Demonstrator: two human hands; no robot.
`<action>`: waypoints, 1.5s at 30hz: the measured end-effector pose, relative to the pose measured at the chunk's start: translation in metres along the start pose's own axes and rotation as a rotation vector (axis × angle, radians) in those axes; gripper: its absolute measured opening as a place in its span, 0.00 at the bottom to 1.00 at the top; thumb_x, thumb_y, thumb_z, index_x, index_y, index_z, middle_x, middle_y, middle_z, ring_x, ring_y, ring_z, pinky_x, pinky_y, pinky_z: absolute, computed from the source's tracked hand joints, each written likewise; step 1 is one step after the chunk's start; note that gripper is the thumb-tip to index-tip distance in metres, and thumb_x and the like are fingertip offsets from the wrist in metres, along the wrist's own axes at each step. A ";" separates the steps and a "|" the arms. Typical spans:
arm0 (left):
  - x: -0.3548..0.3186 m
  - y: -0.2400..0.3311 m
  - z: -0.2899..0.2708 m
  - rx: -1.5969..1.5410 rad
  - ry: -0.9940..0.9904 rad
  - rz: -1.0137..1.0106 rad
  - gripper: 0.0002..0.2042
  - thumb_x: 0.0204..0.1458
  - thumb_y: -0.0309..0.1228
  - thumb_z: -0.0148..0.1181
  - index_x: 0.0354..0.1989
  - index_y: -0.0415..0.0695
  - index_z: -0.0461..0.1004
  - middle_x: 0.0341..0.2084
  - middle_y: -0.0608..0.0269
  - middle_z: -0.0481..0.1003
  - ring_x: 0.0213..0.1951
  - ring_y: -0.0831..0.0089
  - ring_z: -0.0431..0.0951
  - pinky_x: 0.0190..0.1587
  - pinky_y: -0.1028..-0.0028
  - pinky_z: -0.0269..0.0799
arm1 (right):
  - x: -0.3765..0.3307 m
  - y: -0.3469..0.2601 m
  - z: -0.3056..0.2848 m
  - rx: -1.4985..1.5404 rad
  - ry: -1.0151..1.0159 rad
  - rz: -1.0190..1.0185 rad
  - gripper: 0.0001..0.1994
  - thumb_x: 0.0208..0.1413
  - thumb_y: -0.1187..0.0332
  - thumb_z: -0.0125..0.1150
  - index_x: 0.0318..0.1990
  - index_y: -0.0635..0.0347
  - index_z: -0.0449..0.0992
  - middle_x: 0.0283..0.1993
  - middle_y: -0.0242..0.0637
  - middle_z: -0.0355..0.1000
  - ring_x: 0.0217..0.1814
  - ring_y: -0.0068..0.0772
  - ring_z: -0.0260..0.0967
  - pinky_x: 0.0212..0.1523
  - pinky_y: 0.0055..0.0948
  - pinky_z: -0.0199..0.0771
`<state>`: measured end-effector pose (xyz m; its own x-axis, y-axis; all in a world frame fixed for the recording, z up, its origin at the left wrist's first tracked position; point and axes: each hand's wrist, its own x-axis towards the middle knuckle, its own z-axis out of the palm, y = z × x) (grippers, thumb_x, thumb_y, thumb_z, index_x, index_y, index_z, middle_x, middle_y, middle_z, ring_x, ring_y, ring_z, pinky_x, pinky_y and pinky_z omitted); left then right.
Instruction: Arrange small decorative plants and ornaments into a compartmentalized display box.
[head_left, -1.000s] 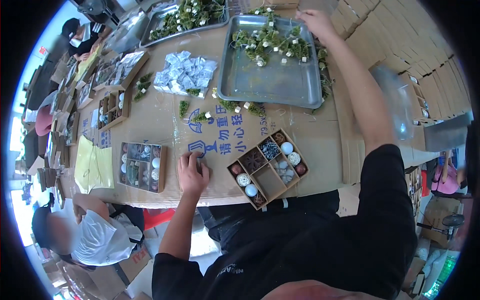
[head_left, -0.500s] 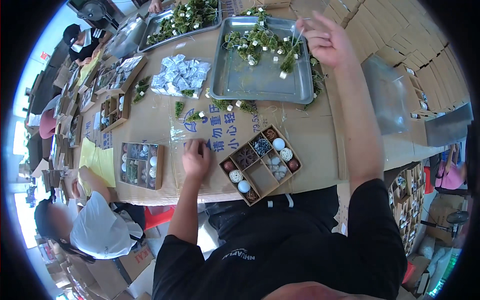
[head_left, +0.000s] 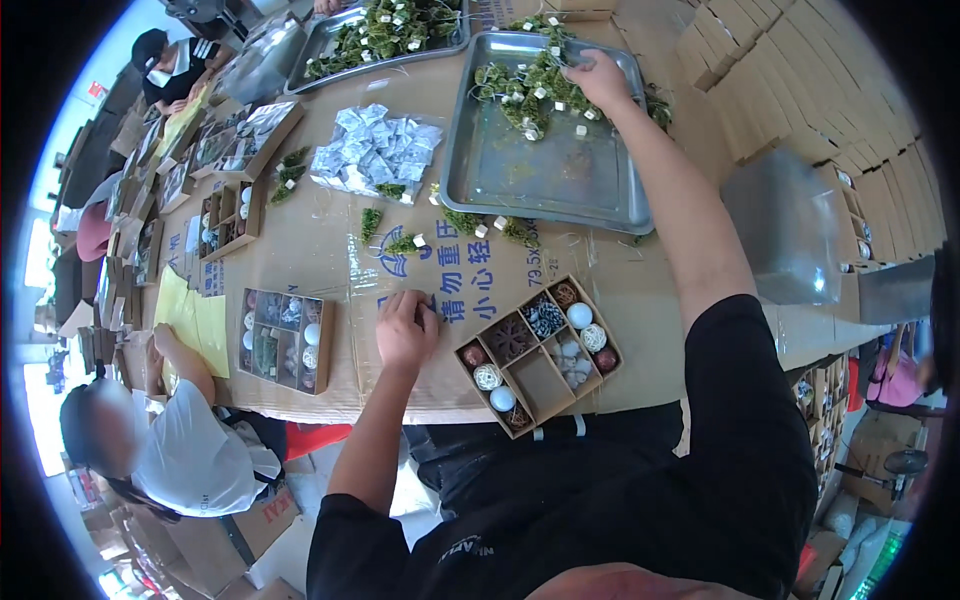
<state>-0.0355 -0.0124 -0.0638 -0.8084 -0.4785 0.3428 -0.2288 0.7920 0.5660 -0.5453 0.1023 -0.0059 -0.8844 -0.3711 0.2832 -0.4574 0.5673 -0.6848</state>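
**Right hand in the tray, left hand on the table**

The person stands at a table (head_left: 300, 240) covered with brown cardboard. The right hand (head_left: 597, 80) is stretched far forward into a metal tray (head_left: 540, 180), and its fingers are closed around some of the green sprigs (head_left: 520, 90) with small white tags that lie at the far end of the tray. The left hand (head_left: 405, 330) rests on the cardboard with fingers curled in; it holds nothing that I can see. Just beside it, to the right, stands a divided box (head_left: 538, 352) with balls, a pine cone and other small ornaments in the compartments; one middle compartment looks empty. A pile of small silver packets (head_left: 375, 150) lies left of the tray. Another person (head_left: 170, 440) sits at the left side, near a second box (head_left: 283, 340).
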 end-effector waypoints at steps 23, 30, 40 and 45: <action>0.167 0.178 -0.038 -0.443 0.007 0.301 0.39 0.38 0.42 0.81 0.56 0.35 0.70 0.47 0.48 0.76 0.49 0.59 0.78 0.54 0.63 0.73 | -0.148 -0.252 -0.193 0.819 -0.847 0.167 0.10 0.65 0.73 0.55 0.51 0.65 0.73 0.34 0.34 0.72 0.22 0.17 0.58 0.18 0.17 0.53; 0.127 0.127 0.017 -0.616 -0.470 -0.012 0.09 0.62 0.33 0.60 0.38 0.39 0.80 0.19 0.70 0.72 0.23 0.84 0.66 0.27 0.76 0.64 | -0.127 -0.221 -0.225 1.073 -0.572 0.146 0.06 0.65 0.72 0.53 0.34 0.58 0.70 0.25 0.26 0.59 0.20 0.16 0.52 0.18 0.17 0.48; 0.159 0.212 -0.015 -0.737 0.032 0.364 0.32 0.47 0.36 0.76 0.58 0.38 0.67 0.44 0.56 0.79 0.49 0.69 0.77 0.55 0.68 0.72 | -0.176 -0.229 -0.248 0.695 -0.873 0.102 0.13 0.65 0.72 0.56 0.53 0.70 0.73 0.34 0.36 0.74 0.25 0.19 0.64 0.19 0.18 0.59; 0.148 0.199 -0.013 -0.879 -0.643 0.228 0.12 0.47 0.27 0.74 0.39 0.40 0.79 0.32 0.68 0.78 0.42 0.76 0.77 0.51 0.71 0.73 | -0.201 -0.256 -0.262 0.122 -1.050 -0.099 0.28 0.57 0.74 0.57 0.64 0.77 0.63 0.28 0.32 0.70 0.24 0.20 0.63 0.22 0.24 0.60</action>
<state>-0.1940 0.0692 0.1093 -0.9714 0.1313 0.1980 0.2188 0.1702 0.9608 -0.2750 0.2242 0.2879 -0.2929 -0.8934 -0.3405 -0.4586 0.4438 -0.7699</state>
